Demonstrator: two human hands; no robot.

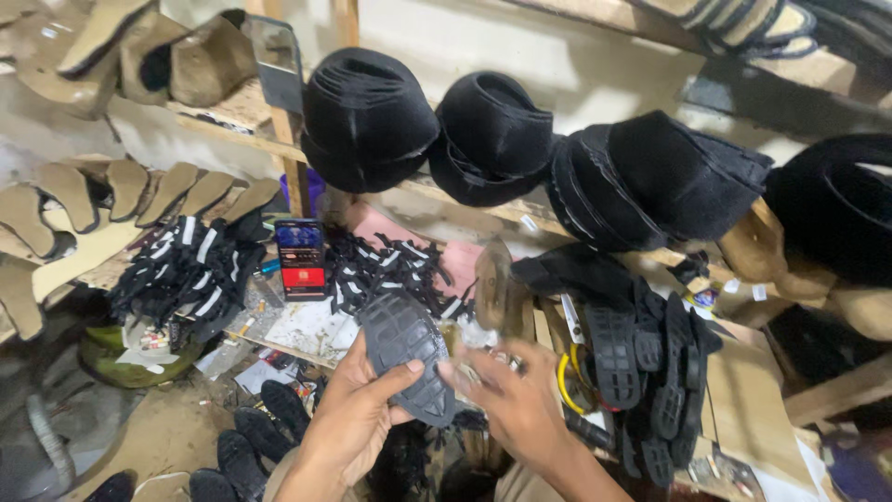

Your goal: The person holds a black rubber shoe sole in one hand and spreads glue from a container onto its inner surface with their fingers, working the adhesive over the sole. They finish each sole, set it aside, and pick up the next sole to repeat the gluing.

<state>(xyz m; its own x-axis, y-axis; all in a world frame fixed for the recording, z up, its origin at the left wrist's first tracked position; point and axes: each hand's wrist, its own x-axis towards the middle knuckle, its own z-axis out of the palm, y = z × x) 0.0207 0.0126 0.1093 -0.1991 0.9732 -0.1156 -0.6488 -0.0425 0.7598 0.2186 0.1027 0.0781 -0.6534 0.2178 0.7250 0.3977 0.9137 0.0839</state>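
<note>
We see rolls of black felt-like fabric (502, 135) lined along a wooden shelf (465, 200). Tan insole cutouts (139, 191) fan out at left, above a heap of black-and-white straps (190, 270). A second strap pile (390, 265) lies on a pink sheet (460, 256), beside an upright red-and-blue box (300, 257). A stack of black treaded rubber soles (650, 372) lies at right, and more dark soles (251, 437) are on the floor.

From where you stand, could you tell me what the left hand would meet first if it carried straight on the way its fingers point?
The left hand already grips the black shoe sole. Beyond that, probably the heap of black-and-white straps on the bench, though depth is unclear.
</note>
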